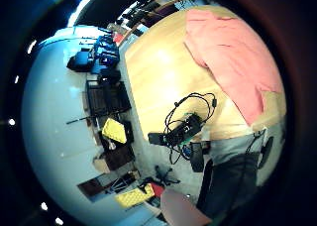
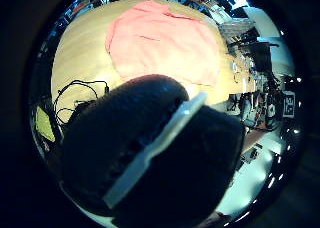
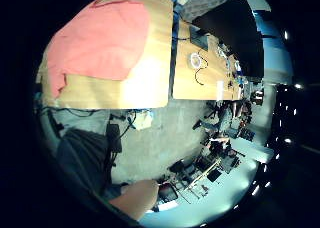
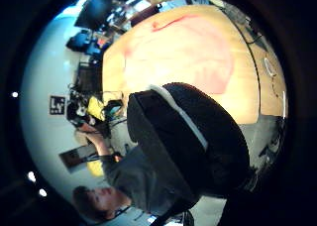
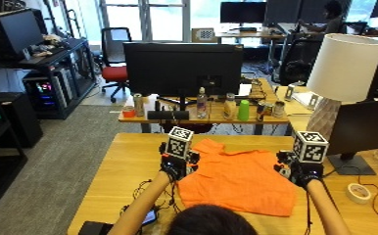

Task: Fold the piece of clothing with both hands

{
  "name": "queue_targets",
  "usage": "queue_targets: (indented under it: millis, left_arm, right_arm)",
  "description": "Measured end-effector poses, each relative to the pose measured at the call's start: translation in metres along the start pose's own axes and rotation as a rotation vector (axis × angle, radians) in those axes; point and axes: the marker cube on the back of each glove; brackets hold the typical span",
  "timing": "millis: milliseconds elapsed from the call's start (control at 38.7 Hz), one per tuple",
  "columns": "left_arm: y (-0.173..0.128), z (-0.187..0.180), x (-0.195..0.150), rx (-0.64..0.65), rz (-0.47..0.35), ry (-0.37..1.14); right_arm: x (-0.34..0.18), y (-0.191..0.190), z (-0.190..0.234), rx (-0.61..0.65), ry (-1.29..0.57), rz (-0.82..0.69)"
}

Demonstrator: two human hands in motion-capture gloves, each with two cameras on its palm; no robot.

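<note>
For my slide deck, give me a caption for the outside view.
Gloved left hand and right hand flank an orange shirt on the wooden table.

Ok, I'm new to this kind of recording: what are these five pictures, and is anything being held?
No machine here: a person at a wooden table wears black gloves. The normal-looking picture comes from above and behind their head. The four round ones come from cameras on the palms, two per hand, looking out at the table. An orange garment lies spread flat. The left hand and right hand hover at its two sides; neither appears to hold it. Whether the fingers are open or curled cannot be told.
</note>
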Motion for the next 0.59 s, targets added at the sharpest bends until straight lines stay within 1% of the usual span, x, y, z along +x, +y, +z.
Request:
queue_targets:
  millis: [232, 465, 542, 594]
  left_arm:
    - [0.0, 0.0, 0.0, -0.005, -0.002, -0.002]
    - [-0.006, 0.003, 0.002, 0.027, 0.021, 0.018]
    - [-0.007, 0.008, 0.005, 0.006, 0.039, 0.037]
    - [-0.008, 0.014, 0.009, -0.032, 0.066, 0.054]
  right_arm:
    - [0.0, 0.0, -0.002, -0.002, 0.008, 0.008]
    - [0.003, -0.001, 0.004, -0.016, -0.001, 0.005]
    - [0.006, -0.003, 0.011, -0.031, 0.0, 0.017]
    - [0.008, -0.006, 0.016, -0.04, 0.0, 0.023]
